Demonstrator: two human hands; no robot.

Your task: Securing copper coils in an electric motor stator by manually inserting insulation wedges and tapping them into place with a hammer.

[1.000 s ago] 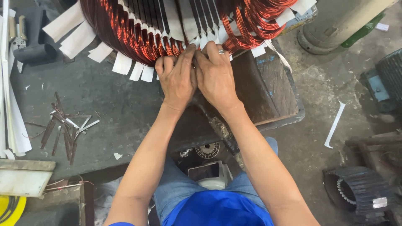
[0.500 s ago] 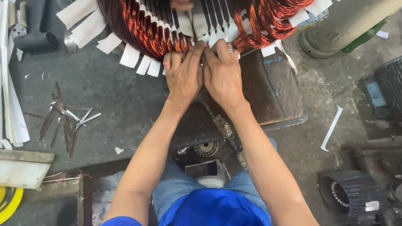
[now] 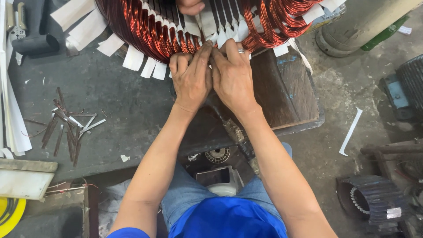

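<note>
A large motor stator with red-brown copper windings (image 3: pixel 145 26) and white insulation paper strips (image 3: pixel 132 57) fills the top of the view. My left hand (image 3: pixel 190 79) and my right hand (image 3: pixel 232 75) lie side by side at its lower edge, fingertips pressed together on a white strip (image 3: pixel 219 39) between the coils. The right hand wears a ring. Another person's fingers (image 3: pixel 190 6) touch the windings at the top edge. The stator rests on a dark workbench (image 3: pixel 110 110) and a brown wooden board (image 3: pixel 286 92).
Thin metal and wooden slivers (image 3: pixel 66 130) lie scattered on the bench at left, with long white paper strips (image 3: pixel 11 114) at the far left and pliers (image 3: pixel 17 26) at top left. On the floor are a loose paper strip (image 3: pixel 351 131), a finned motor housing (image 3: pixel 374 200) and a pipe (image 3: pixel 365 22).
The view has drifted so the stator and hands sit a little lower. My fingertips have closed together on one strip, and another person's fingers have appeared at the top.
</note>
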